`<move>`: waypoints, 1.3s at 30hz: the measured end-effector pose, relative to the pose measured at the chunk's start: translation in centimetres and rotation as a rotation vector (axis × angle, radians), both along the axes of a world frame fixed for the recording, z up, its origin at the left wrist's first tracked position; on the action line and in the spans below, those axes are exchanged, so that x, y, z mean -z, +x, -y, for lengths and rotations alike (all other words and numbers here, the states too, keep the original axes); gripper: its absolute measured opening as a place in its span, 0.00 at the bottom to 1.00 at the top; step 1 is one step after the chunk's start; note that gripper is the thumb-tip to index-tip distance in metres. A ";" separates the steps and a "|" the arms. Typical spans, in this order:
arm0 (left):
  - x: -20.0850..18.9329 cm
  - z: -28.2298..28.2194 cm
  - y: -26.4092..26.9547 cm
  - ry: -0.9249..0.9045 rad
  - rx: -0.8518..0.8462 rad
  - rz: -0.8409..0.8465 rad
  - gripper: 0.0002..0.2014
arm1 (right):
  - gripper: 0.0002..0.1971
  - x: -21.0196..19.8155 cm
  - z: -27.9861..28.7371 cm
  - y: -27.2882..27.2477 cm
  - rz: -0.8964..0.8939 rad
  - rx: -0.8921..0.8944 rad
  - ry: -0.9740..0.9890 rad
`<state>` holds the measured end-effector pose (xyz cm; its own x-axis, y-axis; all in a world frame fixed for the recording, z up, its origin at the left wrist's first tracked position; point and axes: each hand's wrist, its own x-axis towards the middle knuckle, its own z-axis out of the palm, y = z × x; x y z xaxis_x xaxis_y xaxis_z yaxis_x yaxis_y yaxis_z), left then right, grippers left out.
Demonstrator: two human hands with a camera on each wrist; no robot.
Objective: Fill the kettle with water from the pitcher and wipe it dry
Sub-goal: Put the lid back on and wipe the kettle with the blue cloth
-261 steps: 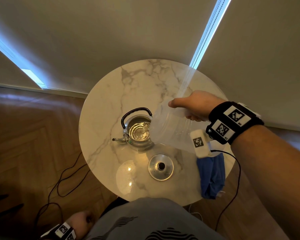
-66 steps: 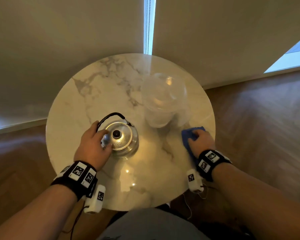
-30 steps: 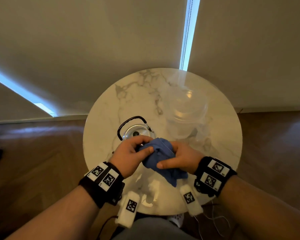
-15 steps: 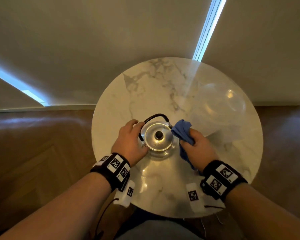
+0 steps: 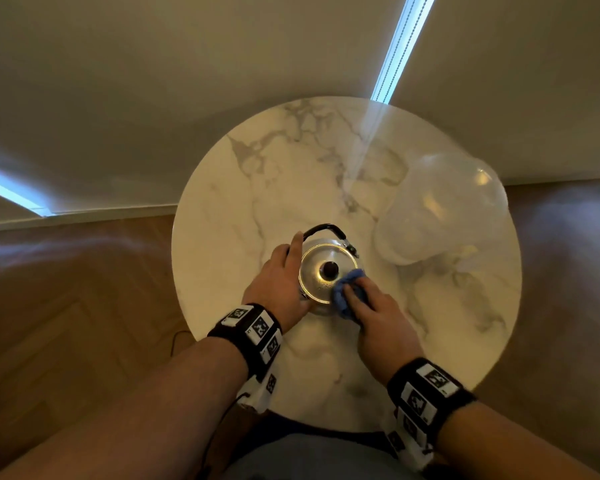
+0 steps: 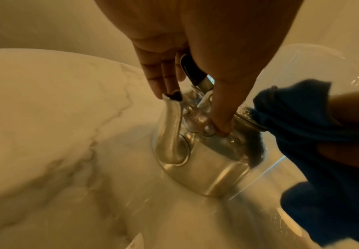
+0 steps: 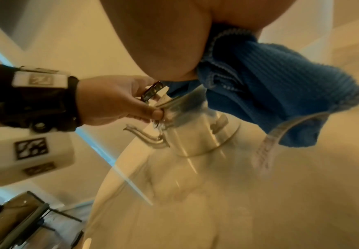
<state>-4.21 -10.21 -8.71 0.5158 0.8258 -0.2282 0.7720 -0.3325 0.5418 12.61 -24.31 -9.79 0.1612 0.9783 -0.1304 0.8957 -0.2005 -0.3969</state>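
Observation:
A shiny metal kettle (image 5: 321,271) with its lid on and a black handle stands in the middle of the round marble table (image 5: 264,188). My left hand (image 5: 284,275) grips its left side, the thumb (image 6: 221,118) on the shoulder and the fingers (image 6: 163,80) behind the spout (image 6: 172,131). My right hand (image 5: 361,299) holds a bunched blue cloth (image 5: 347,292) and presses it on the lid's near right edge. From the right wrist, the cloth (image 7: 259,84) drapes over the kettle (image 7: 191,134). The clear plastic pitcher (image 5: 440,209) stands upright at the right.
The table's near part (image 5: 326,368) and far left part are bare marble. Wooden floor (image 5: 84,306) lies around the table and a wall with a bright window slit (image 5: 395,46) rises behind it. A thin cable hangs from my left wrist.
My right hand has brought the cloth from the kettle's right side onto the near right edge of the lid. My left hand still holds the kettle.

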 end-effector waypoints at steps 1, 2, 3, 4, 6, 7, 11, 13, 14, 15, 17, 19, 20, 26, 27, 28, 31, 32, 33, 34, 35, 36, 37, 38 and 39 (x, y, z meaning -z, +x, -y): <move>0.1 -0.1 0.0 -0.003 -0.002 0.001 0.57 | 0.37 0.0 0.6 -0.2 0.013 -0.022 -0.002; 0.2 -0.1 0.0 -0.006 -0.005 0.002 0.57 | 0.38 0.0 0.7 -0.3 0.024 -0.025 -0.001; 0.2 0.0 0.0 -0.006 -0.009 0.002 0.57 | 0.39 -0.2 0.2 -0.2 0.036 -0.008 0.003; 0.3 0.0 0.0 -0.001 -0.011 -0.001 0.57 | 0.40 -0.3 -0.7 -0.1 0.043 0.014 0.005; 0.4 0.0 0.1 0.017 -0.004 -0.023 0.57 | 0.39 -1.2 -3.3 0.1 0.050 0.035 -0.029; 0.5 0.0 0.1 0.028 0.002 -0.038 0.58 | 0.37 -1.9 -4.8 0.3 0.045 0.032 -0.060; 0.5 0.1 0.1 0.040 0.006 -0.082 0.59 | 0.29 -4.4 -8.3 1.1 0.079 -0.011 -0.190; 0.5 0.3 0.2 0.061 0.008 -0.106 0.58 | 0.28 -5.2 -8.1 1.6 0.088 -0.022 -0.236; 0.5 0.3 0.1 0.075 0.011 -0.117 0.58 | 0.27 -5.5 -7.8 1.7 0.099 -0.028 -0.247; 0.5 0.4 0.2 0.088 0.013 -0.124 0.58 | 0.26 -5.9 -7.7 1.8 0.109 -0.031 -0.254; 0.6 0.3 0.1 0.099 0.018 -0.128 0.57 | 0.26 -6.5 -8.7 1.7 0.116 -0.015 -0.285; 0.7 0.2 0.2 0.094 0.018 -0.124 0.56 | 0.24 -6.7 -10.7 1.0 0.111 -0.030 -0.331; 0.8 0.2 0.2 0.092 0.011 -0.118 0.55 | 0.23 -6.5 -11.8 0.5 0.115 -0.070 -0.338; 0.9 0.4 0.1 0.108 -0.020 -0.124 0.51 | 0.22 -7.5 -13.0 -0.8 0.197 -0.319 -0.425; 1.0 0.4 0.1 0.113 -0.024 -0.132 0.52 | 0.23 -7.7 -12.7 -0.4 0.200 -0.296 -0.430; 1.0 0.4 0.1 0.118 -0.027 -0.134 0.52 | 0.25 -7.8 -12.5 0.0 0.192 -0.252 -0.414; 0.9 0.3 0.2 0.105 -0.028 -0.127 0.52 | 0.28 -7.5 -12.5 -0.1 0.203 -0.194 -0.375; 1.0 0.3 0.2 0.104 -0.027 -0.124 0.52 | 0.28 -7.0 -12.7 -0.5 0.216 -0.236 -0.370; 1.1 0.3 0.1 0.107 -0.026 -0.124 0.51 | 0.26 -6.8 -12.9 -1.1 0.227 -0.285 -0.356; 1.2 0.3 0.1 0.109 -0.026 -0.126 0.52 | 0.24 -6.7 -13.0 -1.6 0.239 -0.326 -0.352; 1.2 0.3 0.1 0.107 -0.023 -0.129 0.52 | 0.21 -6.7 -12.9 -2.1 0.257 -0.371 -0.345; 1.2 0.3 0.0 0.104 -0.018 -0.131 0.53 | 0.19 -6.7 -12.6 -2.5 0.265 -0.422 -0.328; 1.1 0.2 0.0 0.099 -0.013 -0.135 0.52 | 0.17 -6.7 -12.0 -2.6 0.264 -0.473 -0.325; 1.1 0.2 -0.1 0.093 -0.008 -0.137 0.52 | 0.15 -6.8 -11.4 -2.7 0.252 -0.513 -0.306; 0.9 0.2 -0.1 0.083 -0.004 -0.135 0.51 | 0.15 -6.8 -10.6 -2.6 0.219 -0.518 -0.310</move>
